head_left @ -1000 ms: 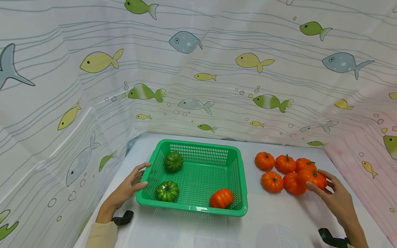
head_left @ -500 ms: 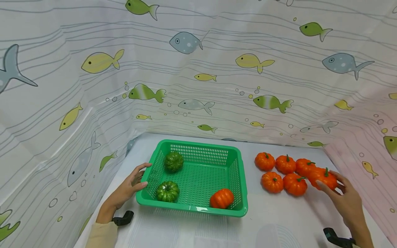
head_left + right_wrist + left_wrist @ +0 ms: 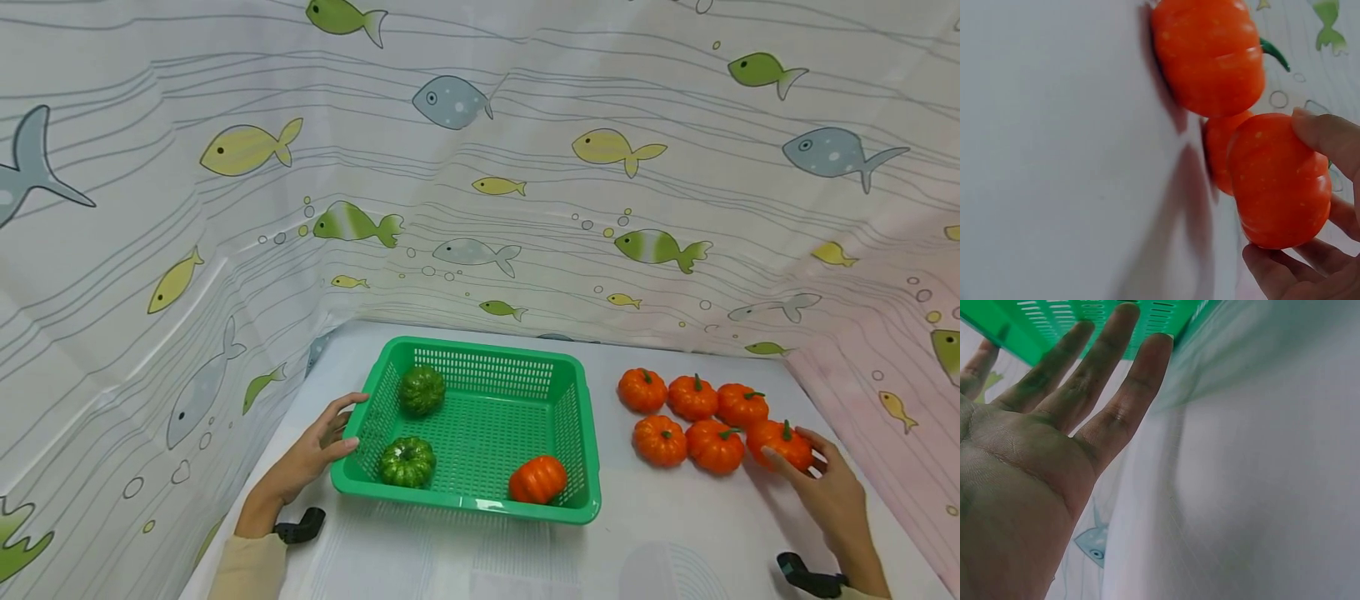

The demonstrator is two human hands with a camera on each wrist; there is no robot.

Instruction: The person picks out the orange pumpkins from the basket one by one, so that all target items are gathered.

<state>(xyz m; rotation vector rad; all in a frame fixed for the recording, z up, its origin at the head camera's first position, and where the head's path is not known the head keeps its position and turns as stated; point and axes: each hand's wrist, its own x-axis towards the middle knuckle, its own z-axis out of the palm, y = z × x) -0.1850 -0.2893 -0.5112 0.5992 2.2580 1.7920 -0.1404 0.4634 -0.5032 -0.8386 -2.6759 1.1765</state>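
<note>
At the right, my right hand (image 3: 828,492) holds a small orange pumpkin (image 3: 778,444) between thumb and fingers, at the right end of the front row. In the right wrist view that pumpkin (image 3: 1282,181) appears a little off the white surface, beside the other pumpkins. My left hand (image 3: 303,458) is at the left side of a green plastic basket (image 3: 465,502); in the left wrist view its straight fingers (image 3: 1125,406) reach the basket's slotted wall. Two green pumpkins (image 3: 407,462) lie in the basket's left part, and one orange pumpkin (image 3: 537,479) lies on its side at front right.
Several orange pumpkins (image 3: 693,397) stand in two close rows on the white table (image 3: 637,517), right of the basket. A fish-printed curtain (image 3: 480,208) encloses the back and both sides.
My right hand has carried its pumpkin rightward away from above the front row, then lowered it toward the table at that row's right end. The left hand and basket have stayed put.
</note>
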